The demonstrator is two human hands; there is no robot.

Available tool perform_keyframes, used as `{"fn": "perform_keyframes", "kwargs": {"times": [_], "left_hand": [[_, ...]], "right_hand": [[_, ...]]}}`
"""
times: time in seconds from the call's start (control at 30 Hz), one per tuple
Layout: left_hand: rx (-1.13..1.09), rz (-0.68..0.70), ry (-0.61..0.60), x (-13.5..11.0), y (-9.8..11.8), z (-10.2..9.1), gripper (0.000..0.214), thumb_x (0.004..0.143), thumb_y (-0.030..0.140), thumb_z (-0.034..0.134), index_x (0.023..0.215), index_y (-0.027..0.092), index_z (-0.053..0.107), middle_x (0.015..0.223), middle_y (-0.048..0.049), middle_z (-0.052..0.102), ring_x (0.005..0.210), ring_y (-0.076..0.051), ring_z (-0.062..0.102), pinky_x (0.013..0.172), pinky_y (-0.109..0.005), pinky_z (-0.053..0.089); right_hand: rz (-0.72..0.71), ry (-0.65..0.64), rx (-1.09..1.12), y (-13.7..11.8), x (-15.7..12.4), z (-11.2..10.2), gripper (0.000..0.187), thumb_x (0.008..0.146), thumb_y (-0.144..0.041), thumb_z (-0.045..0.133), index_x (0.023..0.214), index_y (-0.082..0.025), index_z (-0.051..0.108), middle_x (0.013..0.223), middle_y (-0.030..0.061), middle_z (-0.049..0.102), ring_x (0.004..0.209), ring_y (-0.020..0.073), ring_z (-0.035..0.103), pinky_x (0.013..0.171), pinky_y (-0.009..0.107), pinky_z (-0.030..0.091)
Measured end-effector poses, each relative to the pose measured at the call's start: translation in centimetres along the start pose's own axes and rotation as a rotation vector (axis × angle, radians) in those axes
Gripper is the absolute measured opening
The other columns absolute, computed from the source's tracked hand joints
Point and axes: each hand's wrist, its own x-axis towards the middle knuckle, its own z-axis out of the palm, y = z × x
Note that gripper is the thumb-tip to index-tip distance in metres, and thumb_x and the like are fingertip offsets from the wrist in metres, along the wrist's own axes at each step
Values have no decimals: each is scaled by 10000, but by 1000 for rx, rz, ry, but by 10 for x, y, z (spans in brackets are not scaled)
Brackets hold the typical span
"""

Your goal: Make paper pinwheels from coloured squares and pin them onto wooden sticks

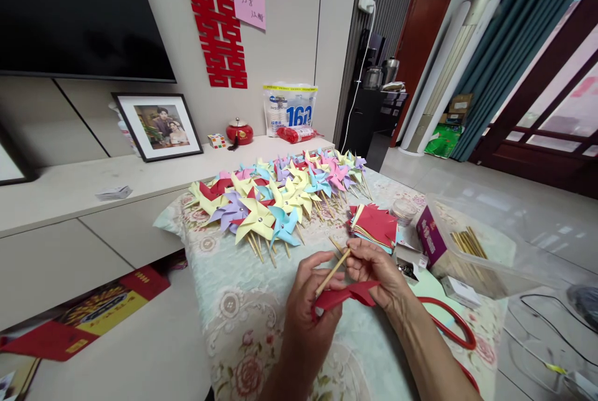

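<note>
My left hand [311,301] is closed around a folded red paper piece [348,295] and a thin wooden stick [332,272] that slants up to the right. My right hand [374,270] pinches the upper end of the stick and touches the red paper. Both hands hover over a floral tablecloth [243,301]. Beyond them lies a long heap of finished paper pinwheels [275,202] in yellow, blue, purple, pink and red, their sticks pointing toward me.
A stack of cut coloured paper squares [374,223] sits right of the hands, with a small round container [403,209] behind it. A clear plastic box [471,251] holds wooden sticks. Red-handled scissors [448,320] lie near my right forearm. A low cabinet [93,202] stands left.
</note>
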Motion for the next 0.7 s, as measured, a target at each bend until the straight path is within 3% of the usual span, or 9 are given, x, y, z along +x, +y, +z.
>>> {"fn": "perform_keyframes", "kwargs": {"times": [0.1, 0.23, 0.33, 0.43, 0.57, 0.7], "left_hand": [[-81, -1, -30, 0, 1, 0, 321, 788, -27, 602, 953, 229, 703, 1134, -85, 694, 1034, -225, 689, 912, -360, 542], [-116, -19, 72, 0, 0, 0, 235, 804, 25, 639, 890, 225, 727, 1047, -62, 678, 980, -208, 670, 874, -331, 536], [-195, -138, 103, 0, -4, -2, 103, 814, 121, 704, 842, 213, 740, 974, -54, 641, 904, -193, 641, 742, -284, 539], [-367, -296, 68, -2, -8, -2, 38, 807, 224, 746, 784, 196, 734, 885, -40, 598, 801, -171, 606, 615, -245, 496], [-435, -400, -33, -5, -14, 4, 107, 755, 263, 781, 720, 177, 727, 830, -33, 574, 738, -157, 566, 630, -263, 476], [-365, -395, -101, -6, -17, 7, 73, 760, 228, 740, 711, 176, 724, 817, -38, 578, 748, -161, 567, 672, -274, 471]], "right_hand": [[73, -58, -53, 3, -1, 3, 201, 617, -162, 843, 767, -141, 710, 613, 16, 726, 460, 117, 658, 482, 201, 560], [109, -181, -203, 7, -6, 3, 196, 665, -236, 850, 761, -125, 721, 648, 46, 739, 498, 116, 636, 482, 182, 472], [76, -306, -459, 6, -10, 2, 238, 752, -339, 819, 837, -126, 755, 687, 21, 722, 550, 98, 584, 533, 190, 410], [-12, -317, -611, 1, -12, 3, 279, 748, -396, 828, 810, -131, 769, 685, 5, 692, 598, 102, 544, 573, 212, 375], [-136, -223, -459, -8, -15, 11, 286, 723, -431, 848, 776, -162, 764, 651, -4, 662, 587, 103, 521, 578, 226, 380], [-131, -207, -302, -11, -20, 16, 270, 679, -398, 889, 769, -170, 775, 657, -5, 663, 584, 92, 529, 584, 212, 400]]}}
